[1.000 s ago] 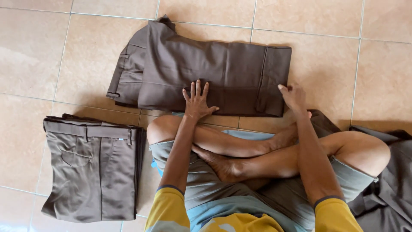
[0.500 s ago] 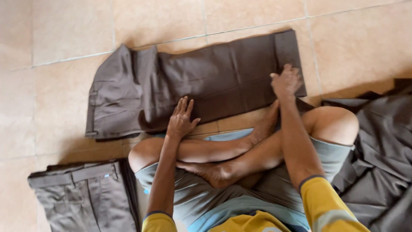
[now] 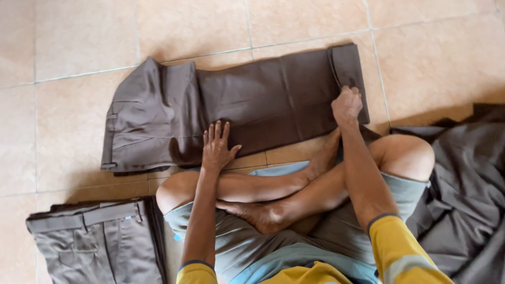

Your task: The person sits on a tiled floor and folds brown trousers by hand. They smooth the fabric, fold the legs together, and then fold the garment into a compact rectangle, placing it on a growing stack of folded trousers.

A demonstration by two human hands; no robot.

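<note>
A pair of brown trousers (image 3: pixel 247 100) lies folded lengthwise across the tiled floor, waistband to the left, leg ends to the right. My left hand (image 3: pixel 216 147) presses flat on the near edge of the trousers around their middle, fingers spread. My right hand (image 3: pixel 347 105) is closed on the fabric at the leg end, close to the right edge. I sit cross-legged just behind the trousers, bare feet tucked under my knees.
A folded stack of grey-brown trousers (image 3: pixel 100 239) rests at the lower left. A heap of dark grey cloth (image 3: pixel 463 200) is piled at my right side. The floor is beige tile (image 3: pixel 68 42) with pale grout lines.
The view has shifted so the trousers sit more to the middle. My right hand has gone from resting open near the leg end to gripping the fabric. My left hand stays pressed down.
</note>
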